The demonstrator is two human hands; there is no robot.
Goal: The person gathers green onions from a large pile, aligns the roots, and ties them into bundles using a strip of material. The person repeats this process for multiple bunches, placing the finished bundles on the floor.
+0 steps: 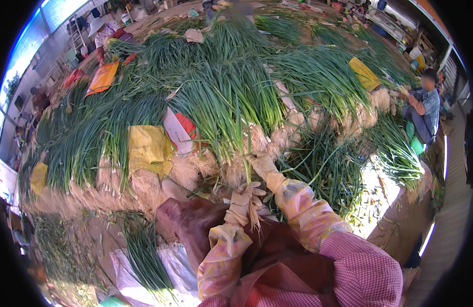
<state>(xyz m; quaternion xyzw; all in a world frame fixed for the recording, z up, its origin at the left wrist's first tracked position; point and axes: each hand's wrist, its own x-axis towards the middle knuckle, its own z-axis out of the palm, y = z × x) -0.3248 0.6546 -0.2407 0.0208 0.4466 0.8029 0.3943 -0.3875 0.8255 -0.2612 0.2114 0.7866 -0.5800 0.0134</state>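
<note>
My left hand (242,201), in a pale rubber glove, is closed around the lower stem of a green onion (248,172) above my lap. Pale stringy roots (254,217) hang below that hand. My right hand (261,163), gloved alike, is higher up beside the same stalk, its fingers at the leaves; whether they grip is unclear. Just beyond both hands lie bunches of green onions (228,99), leaves pointing away and bushy roots (234,172) towards me.
A yellow sack (148,147) lies over the bunches at left. Loose leaves (321,169) are heaped at right. Green onions lie on a white sheet (130,268) at lower left. A person (424,107) sits at right; another person (105,34) is at upper left.
</note>
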